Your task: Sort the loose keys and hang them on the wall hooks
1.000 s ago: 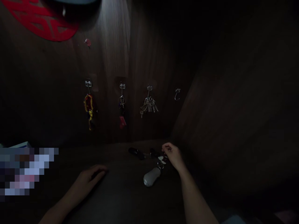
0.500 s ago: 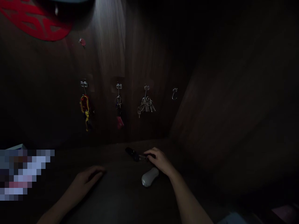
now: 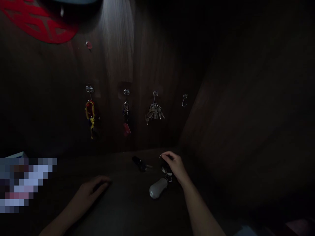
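My right hand point(image 3: 174, 163) pinches a small metal ring at the top of a bunch of keys point(image 3: 166, 169), whose dark and shiny parts hang below my fingers. A second ring at its lower end lies by a rounded silver-grey fob point(image 3: 158, 188), which rests on the dark shelf point(image 3: 118, 209); it looks joined to the bunch. Left of these lies a black car key point(image 3: 140, 164) with its metal blade pointing right, touched by neither hand. On the shelf my left hand point(image 3: 92, 188) rests with fingers stretched out, holding nothing.
On the back panel hang a red-and-yellow braided cord point(image 3: 90, 114), keys with a red tag point(image 3: 127, 128) and a silver key bunch point(image 3: 155, 111). A bare hook point(image 3: 184, 100) is at the right, near the side wall point(image 3: 233, 108). A blurred-out item point(image 3: 27, 183) lies at left.
My right hand has lifted the key bunch slightly and moved right, away from the black car key. The ring by the grey fob now shows. My left hand stays in place.
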The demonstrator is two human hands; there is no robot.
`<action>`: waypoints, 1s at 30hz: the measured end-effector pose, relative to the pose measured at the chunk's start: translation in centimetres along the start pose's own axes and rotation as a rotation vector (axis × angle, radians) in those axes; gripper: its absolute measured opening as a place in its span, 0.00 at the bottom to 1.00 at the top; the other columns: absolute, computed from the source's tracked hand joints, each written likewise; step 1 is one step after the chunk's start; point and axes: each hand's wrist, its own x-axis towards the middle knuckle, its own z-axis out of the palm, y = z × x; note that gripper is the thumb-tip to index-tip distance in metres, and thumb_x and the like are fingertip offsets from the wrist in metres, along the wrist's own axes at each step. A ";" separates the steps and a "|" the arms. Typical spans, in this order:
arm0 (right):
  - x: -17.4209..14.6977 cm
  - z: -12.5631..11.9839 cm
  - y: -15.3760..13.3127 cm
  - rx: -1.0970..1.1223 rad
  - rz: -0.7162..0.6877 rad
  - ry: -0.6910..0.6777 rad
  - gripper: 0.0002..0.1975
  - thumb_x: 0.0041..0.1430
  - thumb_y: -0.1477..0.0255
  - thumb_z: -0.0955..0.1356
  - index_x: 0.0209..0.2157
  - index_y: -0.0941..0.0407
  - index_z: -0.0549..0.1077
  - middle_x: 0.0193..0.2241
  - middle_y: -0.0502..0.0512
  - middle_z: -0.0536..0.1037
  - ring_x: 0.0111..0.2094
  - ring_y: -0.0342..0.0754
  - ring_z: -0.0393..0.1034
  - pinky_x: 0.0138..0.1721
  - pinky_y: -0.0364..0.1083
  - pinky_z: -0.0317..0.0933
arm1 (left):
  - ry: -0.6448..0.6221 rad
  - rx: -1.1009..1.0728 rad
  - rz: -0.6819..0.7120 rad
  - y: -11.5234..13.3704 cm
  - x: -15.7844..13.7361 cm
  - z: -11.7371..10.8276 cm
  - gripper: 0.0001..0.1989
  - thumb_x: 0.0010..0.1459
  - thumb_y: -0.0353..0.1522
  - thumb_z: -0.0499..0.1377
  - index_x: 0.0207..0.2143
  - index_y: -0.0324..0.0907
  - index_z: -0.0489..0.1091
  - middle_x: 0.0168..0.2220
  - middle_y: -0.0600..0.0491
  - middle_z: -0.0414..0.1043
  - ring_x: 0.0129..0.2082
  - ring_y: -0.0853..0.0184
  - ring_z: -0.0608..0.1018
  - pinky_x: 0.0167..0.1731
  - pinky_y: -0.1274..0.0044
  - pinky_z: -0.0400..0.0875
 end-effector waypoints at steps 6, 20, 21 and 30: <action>0.4 -0.6 -0.5 0.129 0.011 0.155 0.12 0.49 0.61 0.67 0.26 0.55 0.72 0.27 0.51 0.76 0.32 0.49 0.70 0.34 0.44 0.61 | 0.006 0.008 0.010 -0.5 0.1 0.1 0.12 0.57 0.39 0.53 0.38 0.51 0.75 0.40 0.58 0.79 0.42 0.62 0.78 0.44 0.75 0.72; 9.3 -5.6 -8.7 0.318 -0.292 0.593 0.08 0.45 0.66 0.68 0.26 0.55 0.70 0.24 0.47 0.73 0.27 0.44 0.68 0.29 0.42 0.60 | 0.014 0.031 -0.025 -1.4 0.5 0.7 0.13 0.57 0.39 0.52 0.39 0.53 0.75 0.43 0.58 0.78 0.44 0.60 0.78 0.46 0.71 0.72; 10.0 -5.8 -9.5 0.316 -0.315 0.606 0.07 0.46 0.67 0.68 0.26 0.56 0.70 0.24 0.47 0.72 0.27 0.43 0.67 0.29 0.42 0.60 | 0.015 0.034 -0.028 -1.3 0.5 0.7 0.13 0.57 0.39 0.52 0.39 0.53 0.75 0.43 0.58 0.78 0.44 0.60 0.78 0.46 0.71 0.72; 13.8 -5.9 -12.1 0.239 -0.377 0.670 0.06 0.44 0.68 0.67 0.23 0.56 0.69 0.20 0.46 0.69 0.25 0.43 0.63 0.28 0.42 0.59 | 0.023 0.007 -0.044 -0.7 0.4 0.6 0.13 0.55 0.39 0.51 0.36 0.53 0.75 0.40 0.58 0.79 0.42 0.60 0.79 0.44 0.72 0.73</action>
